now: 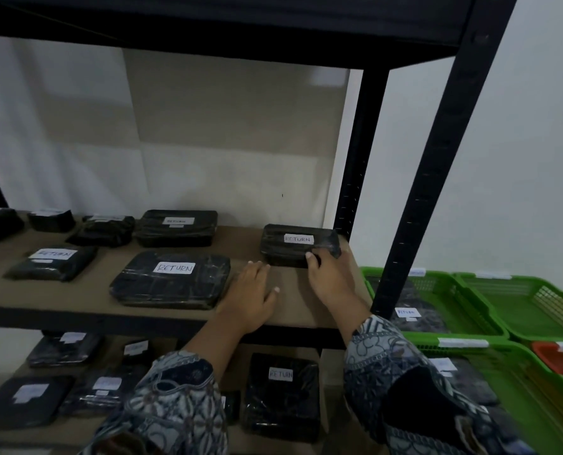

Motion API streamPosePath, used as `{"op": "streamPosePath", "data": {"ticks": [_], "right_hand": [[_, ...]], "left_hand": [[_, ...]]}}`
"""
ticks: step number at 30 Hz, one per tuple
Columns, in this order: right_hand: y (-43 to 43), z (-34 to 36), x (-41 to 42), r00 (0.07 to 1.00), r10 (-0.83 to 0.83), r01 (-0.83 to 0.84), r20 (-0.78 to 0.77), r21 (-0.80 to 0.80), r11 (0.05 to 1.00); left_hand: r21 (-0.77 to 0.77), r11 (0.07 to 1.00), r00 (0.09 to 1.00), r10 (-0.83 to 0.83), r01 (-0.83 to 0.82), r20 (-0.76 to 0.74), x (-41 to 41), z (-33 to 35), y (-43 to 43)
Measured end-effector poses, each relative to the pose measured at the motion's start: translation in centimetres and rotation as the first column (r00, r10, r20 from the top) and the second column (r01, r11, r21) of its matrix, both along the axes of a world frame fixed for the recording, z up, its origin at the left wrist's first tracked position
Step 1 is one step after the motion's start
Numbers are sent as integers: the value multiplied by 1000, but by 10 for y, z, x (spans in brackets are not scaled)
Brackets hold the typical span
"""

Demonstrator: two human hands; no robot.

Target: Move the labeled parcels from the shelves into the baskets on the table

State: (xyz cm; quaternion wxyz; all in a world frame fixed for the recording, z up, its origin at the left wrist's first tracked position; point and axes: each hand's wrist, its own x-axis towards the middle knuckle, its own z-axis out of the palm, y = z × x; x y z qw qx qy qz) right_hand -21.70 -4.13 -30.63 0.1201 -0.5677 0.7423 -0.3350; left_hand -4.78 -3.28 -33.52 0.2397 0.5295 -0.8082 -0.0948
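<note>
White wall, black rack [437, 178], brown shelf board [86, 290] at mid height. We see 2 hands at the board's right end.

Right hand [331, 279] grips the small parcel [301, 244], labelled RETURN, by its front edge. The thumb is on the front face and the fingers curl over the right front corner. The parcel lies flat on the board at 12 o'clock of that hand, near the rear post.

Left hand [254, 290] rests palm down on bare board, fingers straight and slightly spread, holding nothing. It sits at 9 o'clock of the right hand, apart from it.

The large parcel [172, 279], also RETURN, lies just beside the left hand at 9 o'clock; we can't tell if they touch. The rear parcel [175, 228] is at 12 o'clock of the large one. More black parcels lie toward the left end.

On the lower shelf, the lower parcel [281, 395] is at 6 o'clock of the left hand, with others to its left.

The baskets are at 3 o'clock of the rack. The first green basket [437, 275] holds 1 binned parcel [414, 320] with a white label. The second green basket [519, 303] is beside it. The front green basket [519, 389] holds dark parcels. The red basket [559, 362] is at far right.
</note>
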Motion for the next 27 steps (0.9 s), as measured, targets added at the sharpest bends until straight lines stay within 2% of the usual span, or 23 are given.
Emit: {"op": "streamPosePath", "data": {"ticks": [5,8,13,20,27], "right_hand": [[2,2,3,969,-116,141,216,-100,985],[3,0,3,951,-133,169,278,-110,980],[12,-2,0,965,-73,107,252,-125,986],[17,-10,4,964,-54,103,259,-181,978],[-2,-4,1,983,-95,108,158,-73,991]], "left_hand": [[-28,999,999,15,-16,-33,1,-4,1],[-36,999,999,30,-32,-43,2,-4,4],[-21,999,999,36,-36,-19,2,-5,2],[-10,998,998,55,-54,20,1,-5,1],[9,999,998,38,-38,41,1,-4,1]]}}
